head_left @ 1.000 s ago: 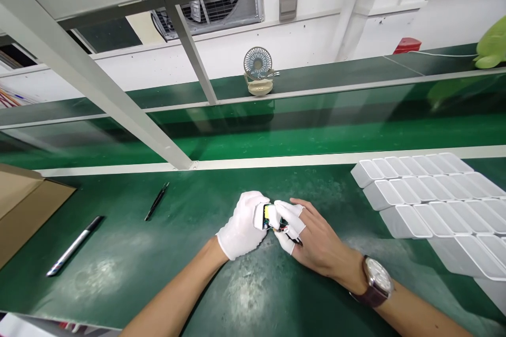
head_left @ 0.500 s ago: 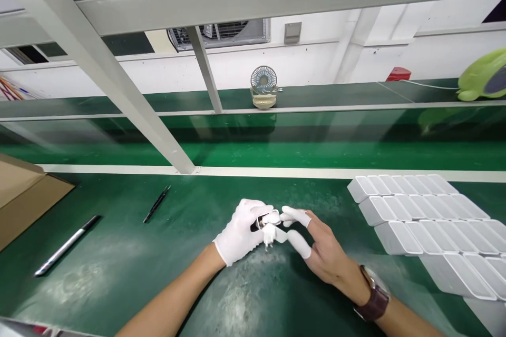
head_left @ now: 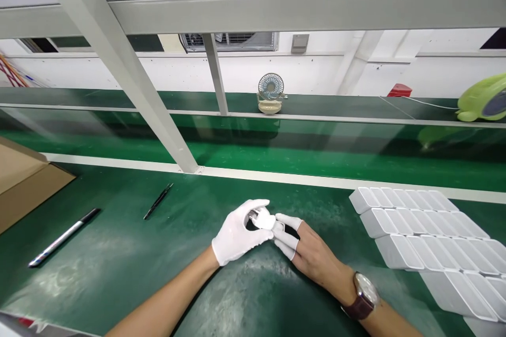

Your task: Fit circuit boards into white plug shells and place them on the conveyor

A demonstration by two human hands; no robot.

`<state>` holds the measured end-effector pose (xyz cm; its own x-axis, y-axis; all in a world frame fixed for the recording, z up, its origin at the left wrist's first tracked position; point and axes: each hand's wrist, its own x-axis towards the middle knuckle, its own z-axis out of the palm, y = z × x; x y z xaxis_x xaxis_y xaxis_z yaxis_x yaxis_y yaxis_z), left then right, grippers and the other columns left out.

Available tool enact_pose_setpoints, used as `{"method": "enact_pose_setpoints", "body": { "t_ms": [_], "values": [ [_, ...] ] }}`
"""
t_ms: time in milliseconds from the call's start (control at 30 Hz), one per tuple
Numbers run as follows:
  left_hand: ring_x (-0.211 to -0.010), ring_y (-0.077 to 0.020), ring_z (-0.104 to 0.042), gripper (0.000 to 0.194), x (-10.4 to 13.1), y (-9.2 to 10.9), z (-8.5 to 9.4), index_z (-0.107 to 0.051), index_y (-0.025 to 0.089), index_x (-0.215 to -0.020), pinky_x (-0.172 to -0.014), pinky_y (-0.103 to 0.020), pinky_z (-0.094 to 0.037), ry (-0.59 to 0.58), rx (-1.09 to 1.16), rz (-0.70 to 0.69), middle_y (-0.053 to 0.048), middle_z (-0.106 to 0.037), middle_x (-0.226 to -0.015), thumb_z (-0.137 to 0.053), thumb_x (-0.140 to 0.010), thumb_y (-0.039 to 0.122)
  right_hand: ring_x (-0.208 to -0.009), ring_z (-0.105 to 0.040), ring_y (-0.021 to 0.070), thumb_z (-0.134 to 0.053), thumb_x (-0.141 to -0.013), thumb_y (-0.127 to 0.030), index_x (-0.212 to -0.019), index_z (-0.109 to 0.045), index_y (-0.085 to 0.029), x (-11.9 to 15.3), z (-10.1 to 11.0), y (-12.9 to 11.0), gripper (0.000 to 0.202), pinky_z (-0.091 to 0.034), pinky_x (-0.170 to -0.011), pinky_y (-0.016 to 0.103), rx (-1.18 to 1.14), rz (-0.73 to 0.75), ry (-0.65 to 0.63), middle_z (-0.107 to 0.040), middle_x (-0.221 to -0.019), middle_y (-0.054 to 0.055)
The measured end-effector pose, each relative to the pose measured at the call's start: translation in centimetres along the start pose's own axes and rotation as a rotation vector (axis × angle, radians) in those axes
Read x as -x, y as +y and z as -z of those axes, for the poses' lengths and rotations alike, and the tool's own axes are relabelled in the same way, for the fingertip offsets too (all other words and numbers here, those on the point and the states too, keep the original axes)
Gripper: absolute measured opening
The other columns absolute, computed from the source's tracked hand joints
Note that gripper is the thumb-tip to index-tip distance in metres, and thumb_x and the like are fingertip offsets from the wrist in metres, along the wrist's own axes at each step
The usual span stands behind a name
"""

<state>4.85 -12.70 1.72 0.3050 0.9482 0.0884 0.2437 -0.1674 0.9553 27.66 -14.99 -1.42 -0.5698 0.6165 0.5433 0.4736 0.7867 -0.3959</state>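
Near the middle of the green table, a small white object [head_left: 264,220] is between my two hands. My left hand [head_left: 240,231], in a white glove, curls round its left side with thumb and fingertips on it. White finger covers sit on the fingers of my right hand [head_left: 294,239], which pinch the object's right side. A wristwatch is on my right wrist. The object's underside and finer details are hidden by the fingers.
White trays with narrow compartments [head_left: 399,253] stand at the right. A marker [head_left: 65,237] and black tweezers [head_left: 158,201] lie at the left, beside a cardboard box [head_left: 31,189]. Behind are a metal post [head_left: 134,79], a small fan [head_left: 271,93] and a green item [head_left: 480,99].
My right fingers have closed in on the white object, and my right hand has turned palm down. The white object now shows a smooth, rounded face. The camera view has tilted slightly.
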Motion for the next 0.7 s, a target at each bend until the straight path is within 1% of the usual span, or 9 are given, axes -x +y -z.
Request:
{"method": "enact_pose_setpoints", "body": {
  "t_ms": [33, 100, 167, 200, 267, 333, 467, 567, 700],
  "values": [
    [-0.089, -0.0192, -0.063, 0.058, -0.1, 0.0, 0.1, -0.059, 0.025, -0.127, -0.082, -0.035, -0.053, 0.015, -0.008, 0.001, -0.003, -0.066, -0.101, -0.082, -0.073, 0.026, -0.123, -0.058, 0.0276, -0.057, -0.096, -0.011, -0.143, -0.049, -0.023, 0.0, 0.0, 0.1, 0.049, -0.057, -0.098, 0.046, -0.002, 0.0, -0.006, -0.052, -0.138, 0.017],
    [-0.082, -0.017, -0.061, 0.047, -0.2, 0.0, 0.2, -0.064, 0.023, -0.116, -0.076, -0.031, -0.051, 0.028, -0.025, -0.006, -0.002, -0.063, -0.097, -0.082, -0.073, 0.024, -0.123, -0.058, 0.0269, -0.059, -0.096, -0.012, -0.143, -0.049, -0.024, 0.0, 0.0, 0.2, 0.05, -0.057, -0.098, 0.045, -0.013, 0.003, -0.002, -0.053, -0.136, 0.016],
    [-0.081, -0.0162, -0.06, 0.034, -0.3, 0.0, 0.3, -0.067, 0.021, -0.104, -0.074, -0.03, -0.049, 0.029, -0.032, -0.03, -0.003, -0.061, -0.097, -0.08, -0.073, 0.024, -0.122, -0.059, 0.0258, -0.059, -0.096, -0.013, -0.143, -0.049, -0.025, 0.1, -0.1, 0.4, 0.049, -0.058, -0.097, 0.043, -0.024, 0.002, 0.019, -0.054, -0.134, 0.016],
    [-0.081, -0.0163, -0.059, 0.032, -0.4, 0.0, 0.3, -0.068, 0.021, -0.102, -0.073, -0.03, -0.049, 0.028, -0.028, -0.039, -0.003, -0.061, -0.099, -0.081, -0.073, 0.024, -0.121, -0.059, 0.0255, -0.06, -0.096, -0.013, -0.143, -0.049, -0.024, 0.1, -0.3, 0.4, 0.049, -0.058, -0.097, 0.043, -0.025, 0.003, 0.027, -0.055, -0.134, 0.016],
    [-0.083, -0.017, -0.059, 0.041, -0.4, -0.1, 0.3, -0.067, 0.021, -0.106, -0.074, -0.03, -0.049, 0.038, 0.002, -0.033, -0.004, -0.06, -0.101, -0.082, -0.069, 0.025, -0.121, -0.061, 0.0254, -0.059, -0.097, -0.014, -0.143, -0.049, -0.024, 0.2, -0.7, 0.5, 0.048, -0.059, -0.096, 0.041, -0.019, 0.005, 0.033, -0.056, -0.133, 0.016],
    [-0.084, -0.0176, -0.059, 0.049, -0.5, -0.3, 0.4, -0.065, 0.021, -0.115, -0.076, -0.032, -0.049, 0.056, 0.052, -0.015, -0.005, -0.06, -0.102, -0.082, -0.07, 0.03, -0.117, -0.063, 0.0248, -0.057, -0.098, -0.014, -0.142, -0.051, -0.023, 0.3, -1.3, 0.5, 0.046, -0.06, -0.093, 0.04, -0.013, 0.001, 0.035, -0.057, -0.132, 0.016],
    [-0.088, -0.0191, -0.059, 0.049, -0.5, -1.0, 0.8, -0.063, 0.016, -0.122, -0.082, -0.036, -0.049, 0.085, 0.136, -0.04, -0.01, -0.063, -0.108, -0.067, -0.085, 0.048, -0.109, -0.068, 0.0216, -0.055, -0.098, -0.014, -0.137, -0.055, -0.025, 0.2, -1.8, 0.4, 0.04, -0.062, -0.09, 0.037, -0.055, 0.006, 0.107, -0.059, -0.131, 0.014],
    [-0.09, -0.0203, -0.06, 0.054, -0.4, -1.3, 1.2, -0.06, 0.016, -0.126, -0.084, -0.037, -0.049, 0.112, 0.174, -0.073, -0.012, -0.064, -0.111, -0.06, -0.09, 0.056, -0.107, -0.068, 0.0213, -0.057, -0.096, -0.013, -0.134, -0.057, -0.025, -0.8, -0.8, -0.2, 0.04, -0.062, -0.088, 0.037, -0.061, 0.031, 0.173, -0.061, -0.127, 0.013],
    [-0.081, -0.0172, -0.057, 0.056, -0.2, -1.5, 1.5, -0.057, 0.017, -0.13, -0.076, -0.034, -0.048, 0.177, 0.207, -0.117, -0.011, -0.064, -0.109, -0.056, -0.092, 0.058, -0.104, -0.068, 0.0208, -0.062, -0.092, -0.009, -0.13, -0.06, -0.026, -2.4, 1.3, -1.0, 0.041, -0.061, -0.085, 0.035, -0.042, 0.049, 0.26, -0.062, -0.123, 0.012]
  ]
}}
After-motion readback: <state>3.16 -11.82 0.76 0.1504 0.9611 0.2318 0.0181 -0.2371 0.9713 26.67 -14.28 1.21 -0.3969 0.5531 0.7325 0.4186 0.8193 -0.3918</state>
